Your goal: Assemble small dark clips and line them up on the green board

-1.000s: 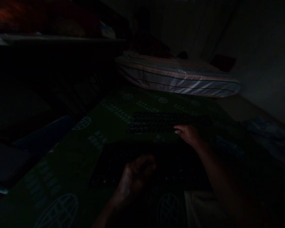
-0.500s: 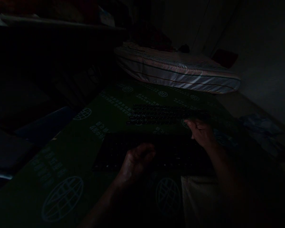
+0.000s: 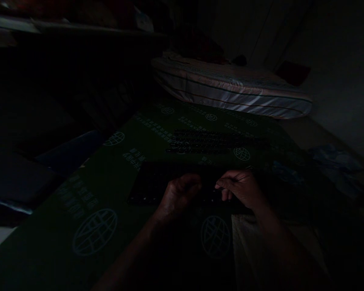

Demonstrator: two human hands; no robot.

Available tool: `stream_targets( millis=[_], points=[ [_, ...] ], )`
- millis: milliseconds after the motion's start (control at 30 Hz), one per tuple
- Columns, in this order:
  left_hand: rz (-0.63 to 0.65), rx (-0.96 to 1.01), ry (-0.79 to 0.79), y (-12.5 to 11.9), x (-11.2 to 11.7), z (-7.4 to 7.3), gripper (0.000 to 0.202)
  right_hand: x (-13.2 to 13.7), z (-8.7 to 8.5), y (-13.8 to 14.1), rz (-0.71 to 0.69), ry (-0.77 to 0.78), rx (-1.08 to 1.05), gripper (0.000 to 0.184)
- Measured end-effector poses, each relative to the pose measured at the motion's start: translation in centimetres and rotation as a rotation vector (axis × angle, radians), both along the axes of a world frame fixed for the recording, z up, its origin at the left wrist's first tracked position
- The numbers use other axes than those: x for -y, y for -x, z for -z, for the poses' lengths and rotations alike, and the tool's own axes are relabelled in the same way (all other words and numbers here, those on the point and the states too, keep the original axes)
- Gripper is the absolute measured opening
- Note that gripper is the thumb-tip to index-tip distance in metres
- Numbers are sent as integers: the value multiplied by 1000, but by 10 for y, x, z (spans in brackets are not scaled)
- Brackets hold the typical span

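The scene is very dark. A black flat panel with rows of small holes, likely a keyboard frame (image 3: pixel 153 184), lies on a green printed sheet (image 3: pixel 94 202). My left hand (image 3: pixel 177 196) rests on its near edge with the fingers curled. My right hand (image 3: pixel 241 188) hovers over the panel's right part, thumb and fingers pinched together on something too small to make out. Beyond the panel, rows of loose black keycaps (image 3: pixel 206 141) lie on the sheet.
A striped mattress (image 3: pixel 230 91) lies on the floor beyond the sheet. Dark furniture and a shelf (image 3: pixel 63 32) stand at the left. A dark blue flat object (image 3: pixel 66 153) borders the sheet's left edge. Crumpled bluish cloth (image 3: pixel 333 159) lies at the right.
My right hand has drawn back from the rows of keycaps to the near panel, now pinched. My left hand has stayed on the panel. The camera has tilted slightly.
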State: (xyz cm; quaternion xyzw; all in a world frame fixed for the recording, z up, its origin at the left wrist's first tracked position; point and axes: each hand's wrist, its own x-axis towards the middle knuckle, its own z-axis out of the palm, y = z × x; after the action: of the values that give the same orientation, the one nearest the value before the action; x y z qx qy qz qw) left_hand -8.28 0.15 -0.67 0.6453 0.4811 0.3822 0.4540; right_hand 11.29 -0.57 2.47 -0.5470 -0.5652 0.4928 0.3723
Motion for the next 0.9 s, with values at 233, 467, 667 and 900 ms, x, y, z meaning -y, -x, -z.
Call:
stream_targets(
  millis=[233, 467, 667, 900],
  points=[
    [2, 2, -4, 0, -1, 3, 20, -5, 6, 9, -53, 23, 78, 31],
    [6, -24, -16, 0, -1, 1, 18, -10, 5, 9, -192, -80, 184, 33],
    [21, -37, -39, -1, -1, -1, 17, -10, 5, 13, -270, -178, 297, 30],
    [150, -135, -99, 0, 0, -4, 19, -7, 13, 16, -179, -264, 256, 40]
  ],
)
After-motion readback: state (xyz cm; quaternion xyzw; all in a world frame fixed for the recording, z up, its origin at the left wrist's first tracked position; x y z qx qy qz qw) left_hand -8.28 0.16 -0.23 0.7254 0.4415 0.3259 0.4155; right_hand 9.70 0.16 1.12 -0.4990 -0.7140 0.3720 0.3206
